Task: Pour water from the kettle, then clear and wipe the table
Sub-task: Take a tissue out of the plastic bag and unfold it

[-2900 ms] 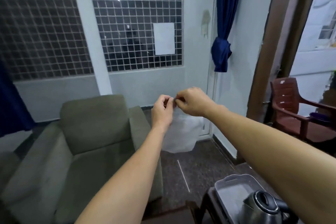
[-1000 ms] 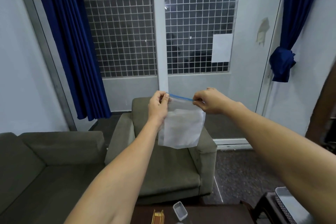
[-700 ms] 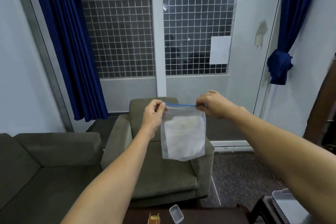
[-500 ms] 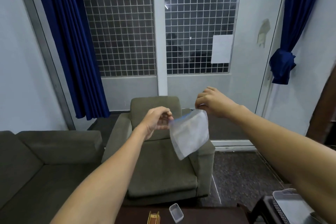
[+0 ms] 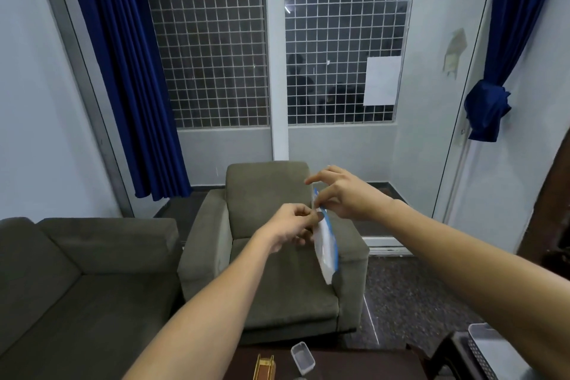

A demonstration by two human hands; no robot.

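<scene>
I hold a clear zip bag (image 5: pixel 324 248) with a blue seal strip in the air in front of me, turned edge-on and hanging down. My left hand (image 5: pixel 293 227) pinches its top edge from the left. My right hand (image 5: pixel 342 194) pinches the seal strip from the right, with the other fingers spread above. A white sheet shows inside the bag. The dark wooden table (image 5: pixel 354 364) lies at the bottom edge. The kettle is out of view.
On the table stand a small clear plastic box (image 5: pixel 303 358) and a brass holder (image 5: pixel 264 369). A grey tray (image 5: pixel 493 352) sits on a stool at the bottom right. An olive armchair (image 5: pixel 271 256) and a sofa (image 5: pixel 77 281) are beyond the table.
The bag, stretched flat between both hands a second ago, has swung edge-on. My left hand let go briefly and took hold again. Both hands came closer together and lower.
</scene>
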